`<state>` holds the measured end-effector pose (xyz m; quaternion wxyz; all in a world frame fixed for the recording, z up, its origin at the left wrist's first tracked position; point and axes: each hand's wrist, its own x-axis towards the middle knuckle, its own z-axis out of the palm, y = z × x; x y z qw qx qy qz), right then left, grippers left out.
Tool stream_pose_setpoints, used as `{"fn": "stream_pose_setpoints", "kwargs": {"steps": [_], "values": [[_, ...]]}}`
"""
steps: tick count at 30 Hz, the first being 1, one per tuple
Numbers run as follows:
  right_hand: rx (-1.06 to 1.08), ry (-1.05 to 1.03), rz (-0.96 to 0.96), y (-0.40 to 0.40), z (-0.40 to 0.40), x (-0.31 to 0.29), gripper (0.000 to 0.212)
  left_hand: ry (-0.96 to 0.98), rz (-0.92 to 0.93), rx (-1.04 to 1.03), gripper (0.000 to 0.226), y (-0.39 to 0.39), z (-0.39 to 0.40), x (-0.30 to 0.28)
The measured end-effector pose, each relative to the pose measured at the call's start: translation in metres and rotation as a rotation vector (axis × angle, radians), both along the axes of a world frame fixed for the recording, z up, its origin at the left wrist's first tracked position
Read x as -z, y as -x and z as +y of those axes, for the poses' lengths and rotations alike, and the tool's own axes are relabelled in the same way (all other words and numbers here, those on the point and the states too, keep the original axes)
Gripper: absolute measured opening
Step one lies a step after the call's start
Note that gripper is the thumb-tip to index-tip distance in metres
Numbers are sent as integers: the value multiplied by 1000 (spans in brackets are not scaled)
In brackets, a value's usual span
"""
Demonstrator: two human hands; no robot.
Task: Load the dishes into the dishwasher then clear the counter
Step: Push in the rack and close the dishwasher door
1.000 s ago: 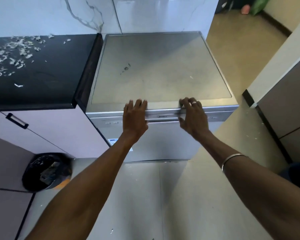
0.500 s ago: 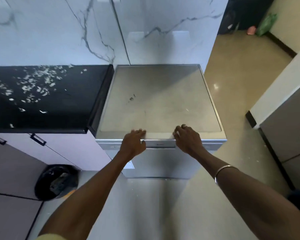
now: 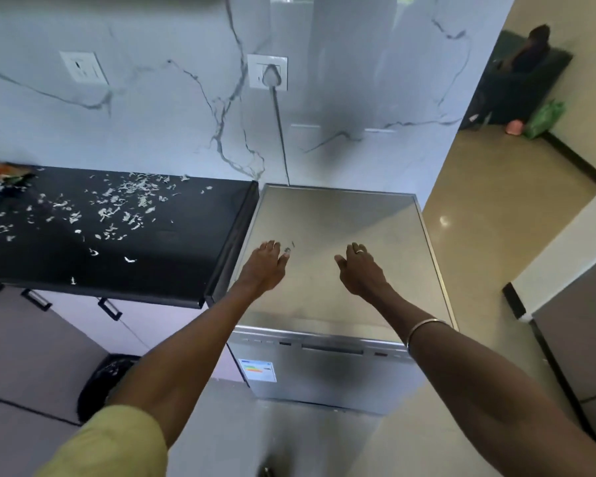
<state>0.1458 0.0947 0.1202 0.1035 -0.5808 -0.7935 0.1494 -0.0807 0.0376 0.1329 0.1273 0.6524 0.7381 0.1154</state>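
Marble wall [image 3: 159, 132]: white with grey veins, behind everything; a socket [image 3: 267, 71] with a cable running down behind the dishwasher.

Dishwasher [image 3: 334, 228]: steel, door closed, standing against the counter's right end, its flat top under both my hands.

Counter [image 3: 117, 263]: black, left of the dishwasher; pale scraps [image 3: 117, 204] scattered toward its back edge and left side, a few near the front edge.

Bin [image 3: 104, 383]: black, on the floor below the counter's front edge.

My left hand [image 3: 264, 266]: over the dishwasher top's left edge, fingers relaxed and loosely together, holding nothing. I cannot tell whether it touches the steel.

My right hand [image 3: 360, 270]: over the middle of the top, fingers relaxed, holding nothing; ring on one finger, bangle [image 3: 424, 327] on the wrist.
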Motion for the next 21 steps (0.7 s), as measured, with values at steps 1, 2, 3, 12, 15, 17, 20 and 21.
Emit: {"fn": "stream_pose_setpoints", "kwargs": {"steps": [1,2,3,12,15,17,20,21], "values": [[5,-4,-6,10,9,-6,55,-9,6,0,50,8,12,-7],[11,-7,-15,18,18,-11,56,-15,8,0,49,15,24,-13],[13,-5,-19,28,28,-18,56,-15,-2,3,49,24,35,-19],[76,21,53,91,103,-48,59,-28,-100,-11,55,85,117,-56],[69,7,59,106,128,-56,59,-54,-114,-10,58,100,149,-61],[65,-1,67,114,148,-62,58,-72,-101,-8,59,107,172,-66],[40,-31,72,124,182,-70,57,-123,-78,-9,57,115,203,-79],[32,-42,73,128,195,-75,55,-145,-73,-18,56,118,214,-84]]}}
